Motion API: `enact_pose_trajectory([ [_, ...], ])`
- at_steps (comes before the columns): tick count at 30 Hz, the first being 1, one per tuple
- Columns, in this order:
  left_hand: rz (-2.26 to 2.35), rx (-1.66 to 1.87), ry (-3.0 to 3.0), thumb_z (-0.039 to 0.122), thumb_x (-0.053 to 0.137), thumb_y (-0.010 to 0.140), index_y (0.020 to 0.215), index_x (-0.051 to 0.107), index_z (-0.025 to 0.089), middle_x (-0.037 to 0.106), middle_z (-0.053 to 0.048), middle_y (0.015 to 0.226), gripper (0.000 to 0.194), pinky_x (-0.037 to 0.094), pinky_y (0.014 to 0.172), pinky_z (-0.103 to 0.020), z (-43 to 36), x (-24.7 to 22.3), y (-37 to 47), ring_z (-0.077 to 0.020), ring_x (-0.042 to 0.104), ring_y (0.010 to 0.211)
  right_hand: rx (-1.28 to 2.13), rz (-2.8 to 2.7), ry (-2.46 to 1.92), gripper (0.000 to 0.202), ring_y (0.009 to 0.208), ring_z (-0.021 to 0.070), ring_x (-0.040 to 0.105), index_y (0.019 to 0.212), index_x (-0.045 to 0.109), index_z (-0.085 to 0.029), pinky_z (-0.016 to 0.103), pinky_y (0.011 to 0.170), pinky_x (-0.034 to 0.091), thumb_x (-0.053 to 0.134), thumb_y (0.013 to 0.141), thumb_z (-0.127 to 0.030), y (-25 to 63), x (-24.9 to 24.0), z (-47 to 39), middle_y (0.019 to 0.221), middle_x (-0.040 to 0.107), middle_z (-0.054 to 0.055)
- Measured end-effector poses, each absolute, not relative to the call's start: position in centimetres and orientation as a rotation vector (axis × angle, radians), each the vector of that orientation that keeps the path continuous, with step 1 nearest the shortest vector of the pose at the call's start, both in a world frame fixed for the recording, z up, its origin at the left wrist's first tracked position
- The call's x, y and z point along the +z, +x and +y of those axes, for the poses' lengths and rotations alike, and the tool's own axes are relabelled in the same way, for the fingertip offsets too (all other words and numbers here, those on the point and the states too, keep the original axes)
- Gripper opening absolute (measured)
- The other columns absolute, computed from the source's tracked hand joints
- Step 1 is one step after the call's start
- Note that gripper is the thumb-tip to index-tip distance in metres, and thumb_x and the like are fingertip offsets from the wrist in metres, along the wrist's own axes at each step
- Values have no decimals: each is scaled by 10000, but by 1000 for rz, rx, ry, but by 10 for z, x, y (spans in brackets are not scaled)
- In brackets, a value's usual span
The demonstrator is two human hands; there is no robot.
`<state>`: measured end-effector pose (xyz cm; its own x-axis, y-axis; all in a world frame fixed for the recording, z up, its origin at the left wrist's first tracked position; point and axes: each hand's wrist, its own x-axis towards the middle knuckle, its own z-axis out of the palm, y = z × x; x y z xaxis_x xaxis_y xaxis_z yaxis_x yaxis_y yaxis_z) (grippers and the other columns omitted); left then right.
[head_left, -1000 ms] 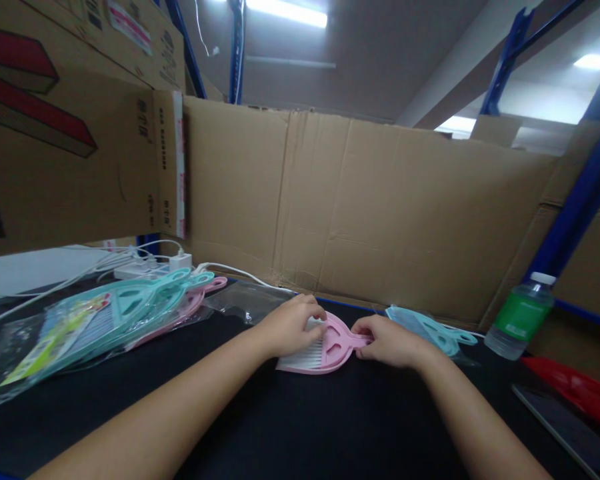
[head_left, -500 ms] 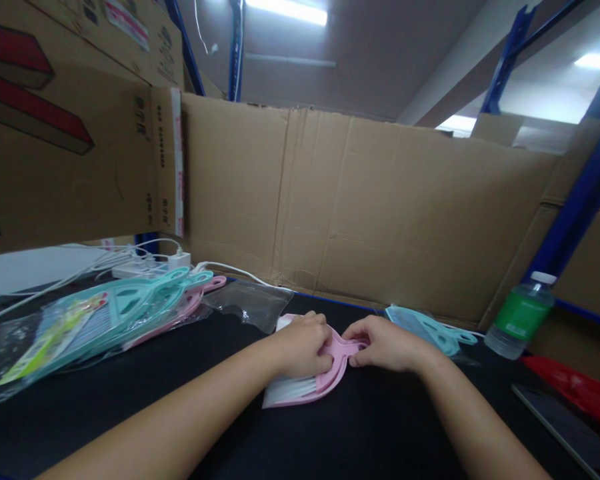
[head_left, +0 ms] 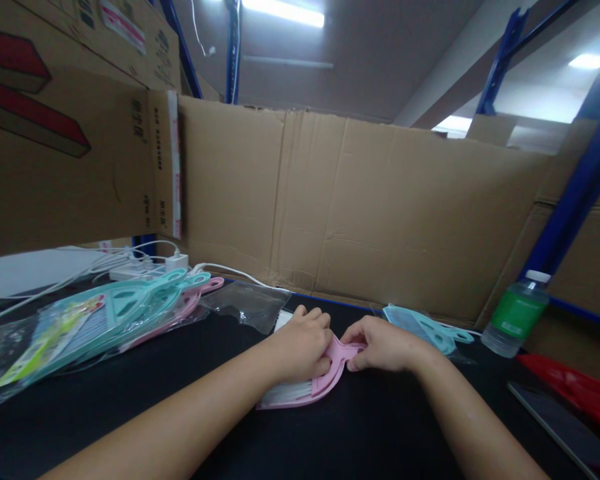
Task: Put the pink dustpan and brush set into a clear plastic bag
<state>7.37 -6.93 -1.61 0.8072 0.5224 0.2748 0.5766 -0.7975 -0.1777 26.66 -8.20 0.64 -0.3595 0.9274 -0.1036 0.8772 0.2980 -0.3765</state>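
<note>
Cardboard walls (head_left: 380,213) ringed the black desk (head_left: 360,433); left hand (head_left: 300,350) and right hand (head_left: 380,345) both gripped the pink dustpan (head_left: 320,385)

Dim scene — ceiling tube lights (head_left: 283,12) glare white overhead. Black bench (head_left: 370,427) swallows shadow detail; edges bow, wide-angle; overall soft, possibly slight motion blur.

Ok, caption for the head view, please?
Both hands, left hand and right hand, grip a pink comb on the black table.

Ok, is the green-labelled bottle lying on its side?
No, the green-labelled bottle stands upright with its white cap on top, at the right by the blue post.
</note>
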Motion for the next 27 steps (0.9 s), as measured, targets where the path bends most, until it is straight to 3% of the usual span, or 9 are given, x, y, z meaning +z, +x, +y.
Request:
enact_pose_trajectory([
  [17,-844,-282,-2734,345,568,748,830,631,162,576,-76,903,210,338,754,-392,-72,-17,75,-228,495,869,547,-2468,-1687,321,677,133,553,901,729,-203,208,571,370,751,584,-240,264,11,-86,774,677,-25],
  [24,-866,-331,-2684,355,573,745,842,616,164,568,-84,944,218,333,782,-397,-75,0,76,-244,494,912,473,-2526,-1735,154,587,112,521,728,686,-185,209,511,323,740,606,-263,259,13,-88,660,639,-36],
  [27,-887,-311,-2662,347,570,743,845,626,168,580,-89,938,214,328,794,-410,-75,6,74,-256,499,919,400,-2509,-1724,172,594,117,531,715,679,-194,214,506,311,751,600,-299,260,11,-87,649,635,-36],
])
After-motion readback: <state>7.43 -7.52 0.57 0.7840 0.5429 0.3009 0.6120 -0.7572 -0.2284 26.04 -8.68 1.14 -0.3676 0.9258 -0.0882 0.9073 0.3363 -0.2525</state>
